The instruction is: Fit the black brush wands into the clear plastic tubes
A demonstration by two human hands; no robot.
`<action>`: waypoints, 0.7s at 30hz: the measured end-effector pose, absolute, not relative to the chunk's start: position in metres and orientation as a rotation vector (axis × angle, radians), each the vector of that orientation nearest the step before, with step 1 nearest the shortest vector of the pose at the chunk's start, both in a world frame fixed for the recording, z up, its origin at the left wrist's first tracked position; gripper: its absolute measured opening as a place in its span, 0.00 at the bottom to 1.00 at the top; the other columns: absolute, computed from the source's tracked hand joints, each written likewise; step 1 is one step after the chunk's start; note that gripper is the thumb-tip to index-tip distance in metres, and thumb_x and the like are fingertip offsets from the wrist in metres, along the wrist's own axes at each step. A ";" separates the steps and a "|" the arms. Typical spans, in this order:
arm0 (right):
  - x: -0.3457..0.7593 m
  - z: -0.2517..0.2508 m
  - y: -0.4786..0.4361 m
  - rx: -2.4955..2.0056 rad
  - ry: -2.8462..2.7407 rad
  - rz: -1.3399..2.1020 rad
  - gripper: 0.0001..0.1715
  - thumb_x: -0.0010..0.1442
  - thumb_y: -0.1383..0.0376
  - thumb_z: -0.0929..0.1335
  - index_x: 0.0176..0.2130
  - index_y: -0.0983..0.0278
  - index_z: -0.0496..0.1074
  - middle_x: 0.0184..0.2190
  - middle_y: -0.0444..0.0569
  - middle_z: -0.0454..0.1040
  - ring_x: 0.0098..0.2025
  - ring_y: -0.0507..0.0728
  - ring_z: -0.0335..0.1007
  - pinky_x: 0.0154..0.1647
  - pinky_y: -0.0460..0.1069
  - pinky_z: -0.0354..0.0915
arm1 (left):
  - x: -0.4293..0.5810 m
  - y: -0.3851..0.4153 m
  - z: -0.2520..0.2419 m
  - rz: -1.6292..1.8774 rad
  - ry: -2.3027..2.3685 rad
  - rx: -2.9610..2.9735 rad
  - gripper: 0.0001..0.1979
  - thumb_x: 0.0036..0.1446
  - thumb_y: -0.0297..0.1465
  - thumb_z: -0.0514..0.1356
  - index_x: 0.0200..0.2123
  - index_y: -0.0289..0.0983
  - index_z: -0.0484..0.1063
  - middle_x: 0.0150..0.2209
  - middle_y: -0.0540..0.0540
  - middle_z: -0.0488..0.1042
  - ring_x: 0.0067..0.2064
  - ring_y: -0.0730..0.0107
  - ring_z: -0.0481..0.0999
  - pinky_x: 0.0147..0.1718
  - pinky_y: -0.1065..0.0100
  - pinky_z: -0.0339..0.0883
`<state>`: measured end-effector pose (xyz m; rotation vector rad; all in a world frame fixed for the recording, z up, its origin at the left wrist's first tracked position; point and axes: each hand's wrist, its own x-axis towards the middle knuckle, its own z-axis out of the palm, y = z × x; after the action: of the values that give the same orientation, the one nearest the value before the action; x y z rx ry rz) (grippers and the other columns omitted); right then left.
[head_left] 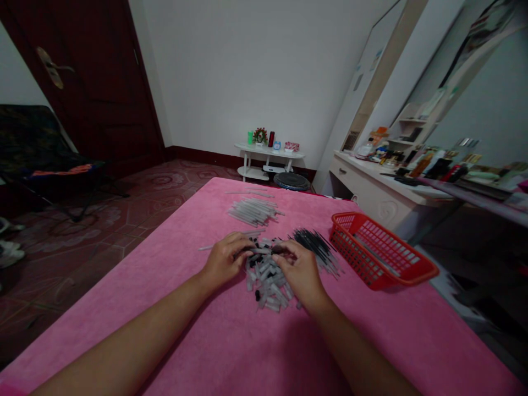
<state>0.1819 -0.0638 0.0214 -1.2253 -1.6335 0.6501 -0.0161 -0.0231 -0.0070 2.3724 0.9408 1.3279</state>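
Both my hands meet over a heap of small grey and black pen caps on the pink tablecloth. My left hand has its fingers curled round a thin grey pen part whose end points towards my right hand. My right hand is closed in a pinch at the other end of that part, above the heap. A bundle of black refills lies just right of my right hand. A pile of clear pen barrels lies further back.
A red plastic basket stands on the table's right side with a few pens in it. Beyond are a white dresser with bottles, a small white side table, a dark door and a folding chair.
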 end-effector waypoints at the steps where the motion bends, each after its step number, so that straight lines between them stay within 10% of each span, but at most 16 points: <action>1: 0.182 0.021 -0.064 -1.225 -1.647 0.636 0.09 0.51 0.70 0.67 0.35 0.64 0.75 0.33 0.48 0.75 0.36 0.54 0.71 0.36 0.46 0.65 | -0.016 -0.023 -0.007 1.323 0.940 2.386 0.08 0.59 0.32 0.57 0.39 0.37 0.74 0.35 0.42 0.74 0.39 0.66 0.72 0.39 0.66 0.66; 21: 0.185 0.008 -0.063 -1.456 -1.817 0.484 0.06 0.57 0.66 0.64 0.31 0.64 0.70 0.25 0.45 0.74 0.28 0.53 0.68 0.29 0.45 0.57 | -0.014 -0.025 -0.012 1.289 0.883 2.543 0.08 0.59 0.28 0.56 0.39 0.36 0.74 0.35 0.43 0.73 0.38 0.67 0.70 0.38 0.65 0.65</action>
<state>0.1850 -0.0628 0.0082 -1.4564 -1.8168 0.4840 -0.0135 -0.0254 -0.0120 2.5430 0.8832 1.2891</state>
